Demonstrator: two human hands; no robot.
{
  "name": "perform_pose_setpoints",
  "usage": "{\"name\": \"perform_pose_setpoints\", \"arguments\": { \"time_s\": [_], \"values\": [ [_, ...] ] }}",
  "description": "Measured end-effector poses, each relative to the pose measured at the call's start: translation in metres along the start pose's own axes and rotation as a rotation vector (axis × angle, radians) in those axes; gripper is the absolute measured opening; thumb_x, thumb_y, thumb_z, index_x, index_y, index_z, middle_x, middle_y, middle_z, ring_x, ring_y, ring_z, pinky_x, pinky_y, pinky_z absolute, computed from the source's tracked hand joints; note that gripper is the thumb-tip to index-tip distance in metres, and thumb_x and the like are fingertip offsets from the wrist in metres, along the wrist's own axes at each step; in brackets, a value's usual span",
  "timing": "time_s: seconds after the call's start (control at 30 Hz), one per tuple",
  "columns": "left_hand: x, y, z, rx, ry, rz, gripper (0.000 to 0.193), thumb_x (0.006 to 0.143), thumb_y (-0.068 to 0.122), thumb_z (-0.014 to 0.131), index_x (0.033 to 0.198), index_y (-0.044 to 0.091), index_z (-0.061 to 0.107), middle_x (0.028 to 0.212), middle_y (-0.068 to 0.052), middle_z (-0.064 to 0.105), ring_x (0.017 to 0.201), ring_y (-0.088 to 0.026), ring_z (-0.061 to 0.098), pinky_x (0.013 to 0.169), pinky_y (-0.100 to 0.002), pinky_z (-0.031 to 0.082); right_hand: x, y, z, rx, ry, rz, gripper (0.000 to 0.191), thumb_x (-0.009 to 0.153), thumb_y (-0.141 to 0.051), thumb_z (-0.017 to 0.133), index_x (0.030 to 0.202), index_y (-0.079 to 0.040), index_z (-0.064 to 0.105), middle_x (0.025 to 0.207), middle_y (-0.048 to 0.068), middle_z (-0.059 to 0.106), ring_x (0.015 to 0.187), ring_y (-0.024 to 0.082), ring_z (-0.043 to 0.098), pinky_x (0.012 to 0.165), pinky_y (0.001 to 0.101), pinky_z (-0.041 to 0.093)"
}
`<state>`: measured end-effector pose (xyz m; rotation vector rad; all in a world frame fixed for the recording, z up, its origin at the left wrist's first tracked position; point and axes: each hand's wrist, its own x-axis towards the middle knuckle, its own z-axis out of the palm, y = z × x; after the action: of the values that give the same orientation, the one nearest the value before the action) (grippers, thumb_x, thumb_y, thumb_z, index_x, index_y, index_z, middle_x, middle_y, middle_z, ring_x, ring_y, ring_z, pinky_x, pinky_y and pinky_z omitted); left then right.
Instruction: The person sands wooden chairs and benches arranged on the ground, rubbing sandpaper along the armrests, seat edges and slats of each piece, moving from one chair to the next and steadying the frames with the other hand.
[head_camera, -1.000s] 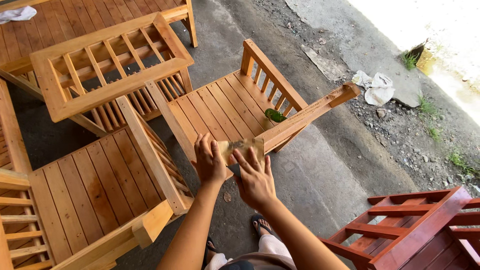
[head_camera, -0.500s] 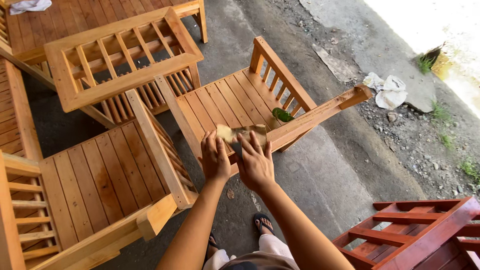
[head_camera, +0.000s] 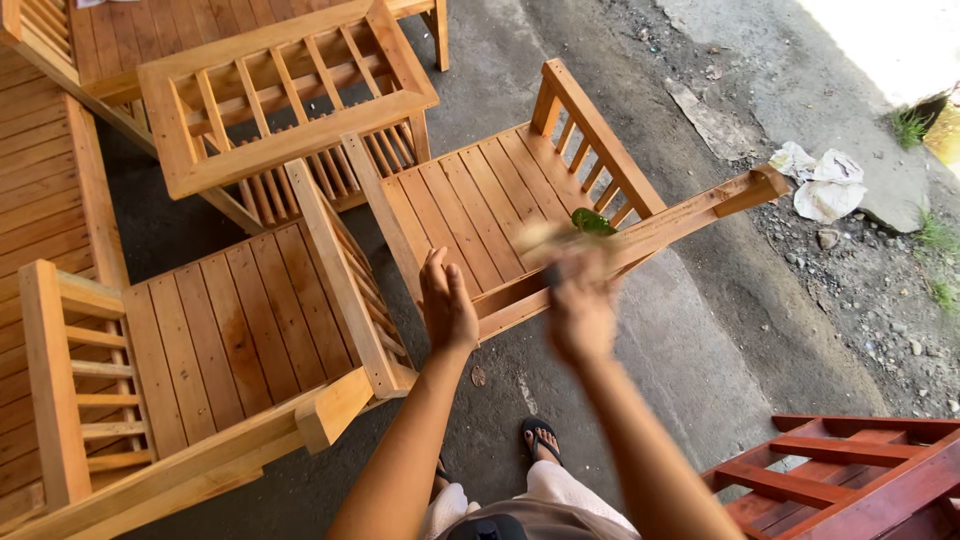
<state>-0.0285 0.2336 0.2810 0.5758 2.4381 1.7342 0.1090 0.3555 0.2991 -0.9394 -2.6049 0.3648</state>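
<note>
Above the slatted seat of an unfinished wooden chair (head_camera: 480, 205), both hands are raised at mid-frame. Left hand (head_camera: 447, 303): open, fingers straight and close together, palm turned toward the right, holding nothing visible. Right hand (head_camera: 580, 300): motion-blurred; it appears closed on a pale strip of sandpaper (head_camera: 540, 238), though the blur leaves the grip uncertain. A green object (head_camera: 594, 221) lies on the seat beside the chair's spindled side rail. Similar bare-wood chairs (head_camera: 230, 340) stand at the left on the concrete floor (head_camera: 690, 330); red-painted furniture (head_camera: 850, 480) occupies the lower right corner. A crumpled white bag (head_camera: 825, 185) rests on the ground at upper right.
</note>
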Motion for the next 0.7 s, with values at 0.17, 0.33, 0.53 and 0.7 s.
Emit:
{"name": "perform_pose_setpoints", "arguments": {
  "time_s": [0.17,0.33,0.53,0.7],
  "values": [
    [-0.004,-0.002,-0.002,-0.127,0.064,0.036,0.078,0.106,0.062,0.017,0.151,0.002,0.037,0.157,-0.025,0.037,0.146,-0.04,0.039,0.118,-0.049,0.034,-0.024,-0.031,0.0,0.024,-0.105,-0.401,0.054,0.088,-0.019,0.063,0.141,-0.024,0.056,0.151,0.002,0.052,0.148,0.028,0.035,0.115,0.0695,0.02],
    [-0.006,-0.001,-0.002,-0.141,0.078,0.091,0.078,0.107,0.062,0.021,0.152,0.0,0.037,0.157,-0.026,0.037,0.147,-0.04,0.039,0.12,-0.051,0.032,0.034,0.051,-0.034,-0.088,0.136,-0.12,0.045,0.103,-0.014,0.059,0.146,-0.026,0.059,0.155,0.003,0.049,0.145,0.034,0.037,0.11,0.0728,0.017],
    [-0.003,-0.002,-0.003,-0.148,0.093,0.094,0.076,0.108,0.061,0.021,0.151,0.002,0.041,0.157,-0.024,0.039,0.148,-0.039,0.039,0.121,-0.051,0.031,-0.032,-0.009,0.032,0.007,-0.044,-0.394,0.055,0.089,-0.019,0.061,0.143,-0.029,0.055,0.16,-0.002,0.045,0.153,0.027,0.032,0.12,0.0701,0.018],
    [-0.003,-0.004,-0.003,-0.135,0.071,0.073,0.076,0.107,0.06,0.021,0.15,0.002,0.041,0.156,-0.024,0.041,0.146,-0.039,0.04,0.12,-0.051,0.031,0.009,0.052,0.0,-0.056,-0.008,-0.266,0.049,0.101,-0.022,0.057,0.15,-0.031,0.054,0.16,-0.003,0.044,0.153,0.024,0.031,0.121,0.0689,0.018]
  ]
}}
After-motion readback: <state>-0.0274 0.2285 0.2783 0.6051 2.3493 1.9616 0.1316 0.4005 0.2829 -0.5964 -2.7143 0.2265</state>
